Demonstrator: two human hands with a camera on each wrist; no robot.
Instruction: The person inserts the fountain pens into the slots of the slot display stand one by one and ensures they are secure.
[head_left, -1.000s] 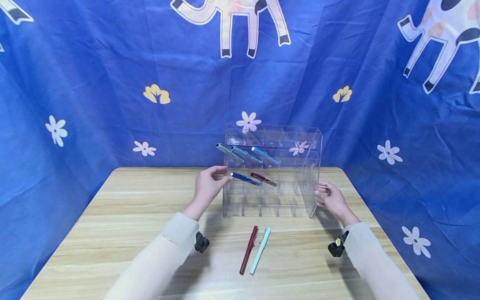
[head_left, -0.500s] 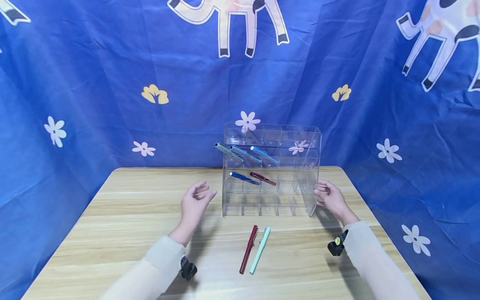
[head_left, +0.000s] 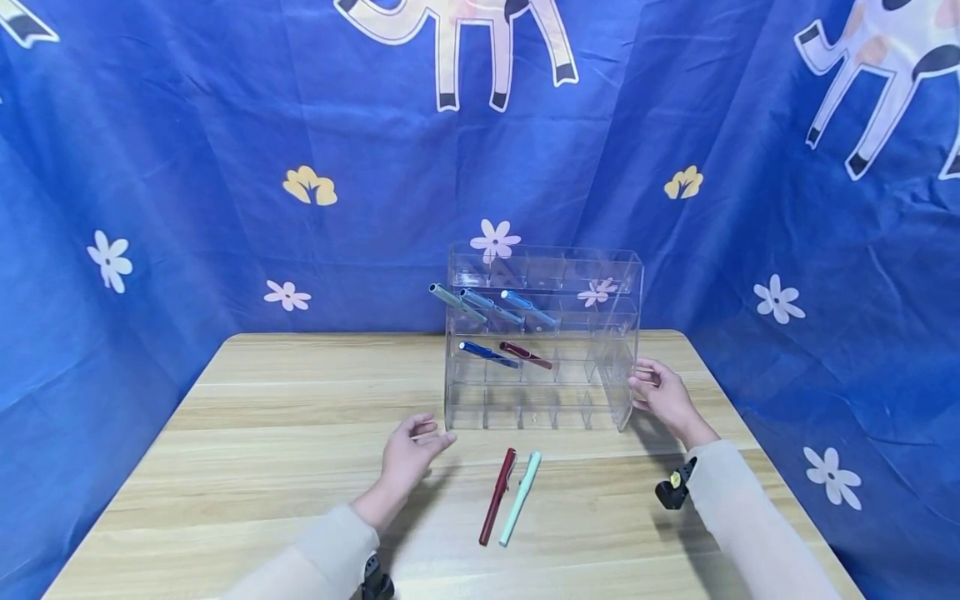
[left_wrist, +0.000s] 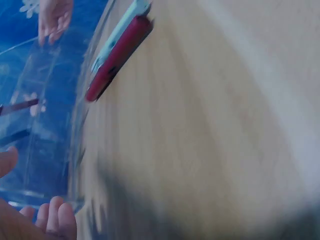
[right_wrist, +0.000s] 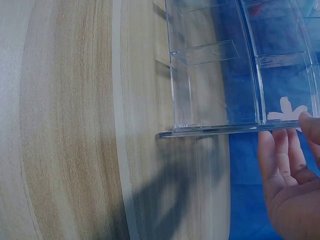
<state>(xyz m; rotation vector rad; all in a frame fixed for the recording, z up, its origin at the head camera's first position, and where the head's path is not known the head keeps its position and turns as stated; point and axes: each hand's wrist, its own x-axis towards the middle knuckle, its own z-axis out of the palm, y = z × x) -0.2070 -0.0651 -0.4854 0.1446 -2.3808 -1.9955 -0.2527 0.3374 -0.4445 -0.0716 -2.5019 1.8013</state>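
A clear acrylic pen rack (head_left: 611, 367) with tiered compartments stands on the table. My right hand (head_left: 666, 402) is at its right side panel; in the right wrist view the fingertips (right_wrist: 267, 142) touch the outer face and the thumb (right_wrist: 310, 127) laps over the edge. My left hand (head_left: 408, 457) hovers over the table, fingers loosely bent, holding nothing. Right of it lie a dark red pen (head_left: 498, 498) and a mint green pen (head_left: 521, 500), side by side. The rack bears a grey-green pen (head_left: 456, 302), a blue-grey pen (head_left: 487, 306) and a light blue pen (head_left: 527, 307).
One tier lower in the rack rest a dark blue pen (head_left: 487, 353) and another dark red pen (head_left: 525, 354). Behind the wooden table (head_left: 285, 433) hangs a blue curtain (head_left: 390, 233) with cows and flowers. Each wrist bears a small black camera (head_left: 672, 493).
My left hand has come away from the rack's left side, then down and toward the two pens on the table. My right hand has stayed at the rack.
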